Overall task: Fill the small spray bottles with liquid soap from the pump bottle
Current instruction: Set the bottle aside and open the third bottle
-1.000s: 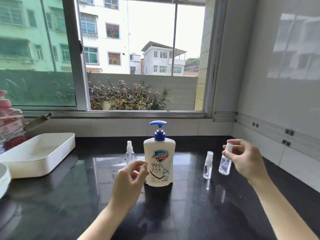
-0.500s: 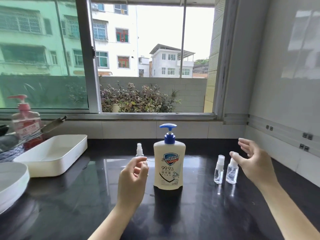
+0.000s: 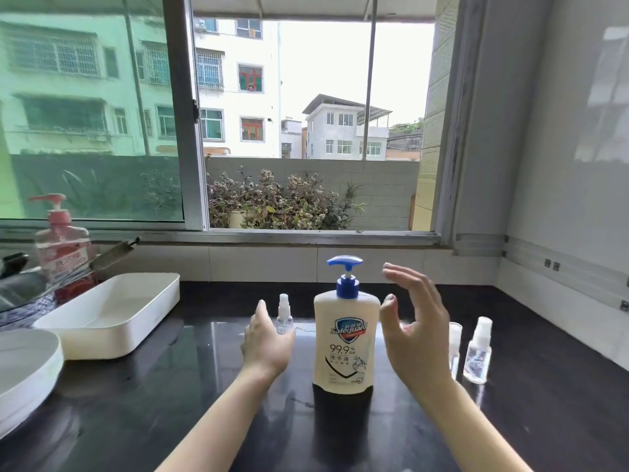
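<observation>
Cream plastic pump bottle stands on the glossy black counter. Right hand hovers, fingers spread, at its 3 o'clock. Left hand, at 9 o'clock, meets a small clear spray bottle; grip unclear.

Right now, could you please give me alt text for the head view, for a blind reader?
Two bare hands flank a white pump bottle on a dark counter: the right hand open beside its pump, the left hand by a small spray bottle. Two more spray bottles stand at right, a white tray at left.
</observation>
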A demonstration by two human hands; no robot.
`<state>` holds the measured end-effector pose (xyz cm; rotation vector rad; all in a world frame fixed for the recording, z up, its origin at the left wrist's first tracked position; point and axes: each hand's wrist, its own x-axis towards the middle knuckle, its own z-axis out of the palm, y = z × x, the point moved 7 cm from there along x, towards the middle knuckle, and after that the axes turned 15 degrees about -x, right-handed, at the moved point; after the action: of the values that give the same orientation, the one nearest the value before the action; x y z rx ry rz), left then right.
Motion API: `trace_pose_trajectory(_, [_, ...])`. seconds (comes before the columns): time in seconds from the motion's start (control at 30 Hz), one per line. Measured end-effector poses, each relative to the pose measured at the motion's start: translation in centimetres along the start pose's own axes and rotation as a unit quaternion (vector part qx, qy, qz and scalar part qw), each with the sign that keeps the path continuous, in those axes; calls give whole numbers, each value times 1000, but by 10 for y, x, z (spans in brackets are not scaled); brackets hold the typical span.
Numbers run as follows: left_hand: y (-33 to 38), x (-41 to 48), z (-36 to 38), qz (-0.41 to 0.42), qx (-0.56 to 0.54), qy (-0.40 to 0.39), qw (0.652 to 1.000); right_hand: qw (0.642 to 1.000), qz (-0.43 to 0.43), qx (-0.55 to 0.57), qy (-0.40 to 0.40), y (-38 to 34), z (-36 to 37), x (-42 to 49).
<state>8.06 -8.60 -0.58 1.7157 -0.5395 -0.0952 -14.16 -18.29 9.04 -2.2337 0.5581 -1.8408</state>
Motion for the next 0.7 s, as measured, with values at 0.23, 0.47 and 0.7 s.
trace_pose_trajectory(0.23, [3,2,3,63,22,30,997,999,-27,-9,-27,4,14,-29])
trace_pose_trajectory(0.47, [31,-54,-24,157,-149,39,975,995,-9,42,-95,-11,23,-35])
trace_pose_trajectory(0.7, [50,-99,0,289,-55,-57,954,946,141,152,-251,-5,52,-54])
